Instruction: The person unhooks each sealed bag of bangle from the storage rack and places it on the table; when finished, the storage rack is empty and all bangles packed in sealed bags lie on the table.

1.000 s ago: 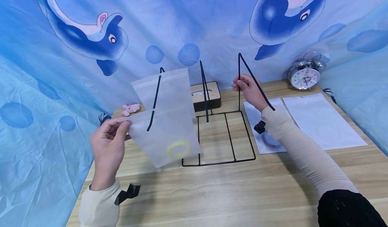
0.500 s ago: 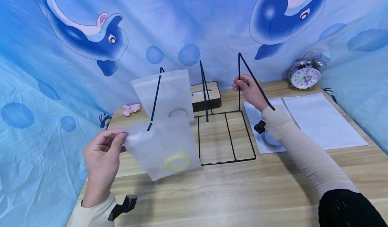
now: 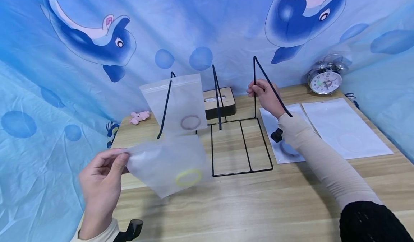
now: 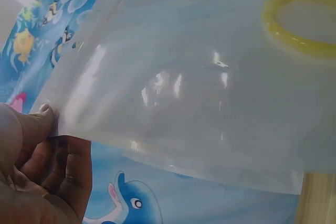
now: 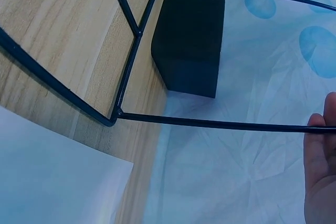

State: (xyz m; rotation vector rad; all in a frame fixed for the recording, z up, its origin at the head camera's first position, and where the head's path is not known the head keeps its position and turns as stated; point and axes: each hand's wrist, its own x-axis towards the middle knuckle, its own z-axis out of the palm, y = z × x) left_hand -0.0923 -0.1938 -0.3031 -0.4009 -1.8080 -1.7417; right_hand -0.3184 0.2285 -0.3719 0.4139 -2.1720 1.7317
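In the head view my left hand (image 3: 101, 184) pinches the top edge of a translucent zip bag (image 3: 153, 166) between thumb and fingers. Inside that bag lies a yellow ring (image 3: 178, 179), also visible in the left wrist view. The held bag is tilted, in front of and below a second zip bag (image 3: 182, 100) with a greyish ring (image 3: 182, 122) in it. This second bag hangs at the left arm of a black wire rack (image 3: 254, 73). My right hand (image 3: 265, 94) grips the rack's right upright post; the right wrist view shows only its fingertips at the bar.
Two white sheet-like packets (image 3: 343, 127) lie at the right. A tissue box (image 3: 220, 109) stands behind the rack, and a pink toy (image 3: 139, 117) sits at the back left. An alarm clock (image 3: 325, 82) is at the back right. A blue dolphin curtain (image 3: 226, 19) encloses the table.
My left hand has moved down and left, drawing the bag with the yellow ring away from the hanging bag, whose ring has come into view. The right hand has stayed on the post.
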